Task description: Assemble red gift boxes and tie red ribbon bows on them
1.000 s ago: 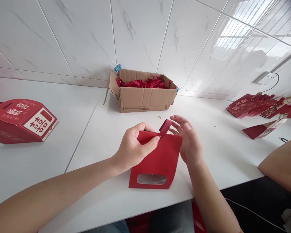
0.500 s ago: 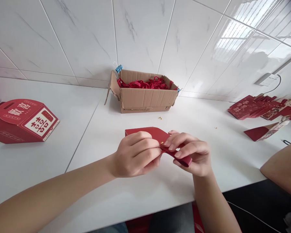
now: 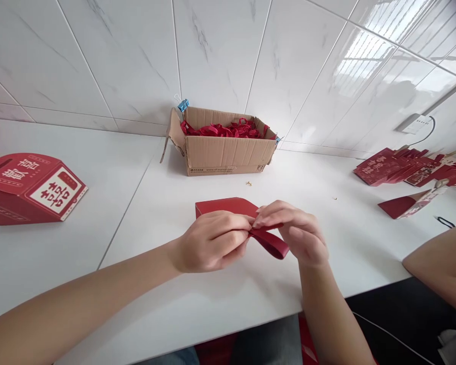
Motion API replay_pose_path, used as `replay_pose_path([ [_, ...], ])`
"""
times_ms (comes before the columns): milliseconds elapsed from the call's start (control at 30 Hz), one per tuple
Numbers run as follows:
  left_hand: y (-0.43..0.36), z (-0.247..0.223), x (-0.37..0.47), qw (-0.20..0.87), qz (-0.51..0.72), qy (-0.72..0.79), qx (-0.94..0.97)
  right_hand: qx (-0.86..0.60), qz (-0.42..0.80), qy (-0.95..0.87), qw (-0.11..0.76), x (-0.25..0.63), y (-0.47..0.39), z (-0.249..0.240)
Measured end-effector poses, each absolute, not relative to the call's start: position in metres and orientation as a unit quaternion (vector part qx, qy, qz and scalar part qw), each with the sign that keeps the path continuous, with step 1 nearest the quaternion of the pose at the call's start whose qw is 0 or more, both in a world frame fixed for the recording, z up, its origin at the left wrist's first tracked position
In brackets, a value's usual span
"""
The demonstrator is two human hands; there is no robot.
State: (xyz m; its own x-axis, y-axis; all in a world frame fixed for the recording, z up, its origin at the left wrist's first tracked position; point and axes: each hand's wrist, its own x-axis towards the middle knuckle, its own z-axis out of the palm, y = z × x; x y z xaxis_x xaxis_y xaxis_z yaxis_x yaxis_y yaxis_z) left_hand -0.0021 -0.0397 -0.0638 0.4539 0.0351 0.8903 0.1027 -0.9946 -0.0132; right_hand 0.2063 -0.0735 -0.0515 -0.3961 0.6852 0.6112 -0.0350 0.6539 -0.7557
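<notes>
A red ribbon forms a loop at the near right end of a red paper box on the white table. My left hand is closed, its thumb and fingers pinching the ribbon close against the box. My right hand has its fingertips together on another stretch of the ribbon, right beside my left fingertips. The loop hangs below and between the hands, its round end toward my right wrist. Both hands hide much of the box.
Behind stands a cardboard box filled with red ribbons. A red gift box is at the left. Several red bags and a folded piece lie at the right, near another person's arm. Small gold bits lie on the table.
My right fingers have let go of the loop's end and shifted up and left to pinch the ribbon near my left fingertips. The loop now hangs open. The gold fastener is hidden now.
</notes>
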Motion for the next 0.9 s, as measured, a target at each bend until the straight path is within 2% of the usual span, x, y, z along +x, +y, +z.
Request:
replay_pose_path([
  [167,-0.0396,-0.0618,-0.0018,0.061,-0.527,-0.058,-0.846,-0.298,0.369,-0.748,0.464,0.2009,-0.0776,-0.0470],
  [300,-0.0388,-0.0620,-0.0017,0.057,-0.532,-0.050,-0.843,-0.287,0.429,-0.742,0.428,0.1989,-0.0782,-0.0441],
  [433,-0.0379,-0.0634,-0.0024,0.049,-0.531,-0.054,-0.844,-0.286,0.433,-0.749,0.413,0.2017,-0.0778,-0.0448],
  [900,-0.0348,-0.0649,-0.0007,0.019,-0.541,-0.052,-0.839,-0.249,0.369,-0.752,0.486,0.2030,-0.0737,-0.0510],
])
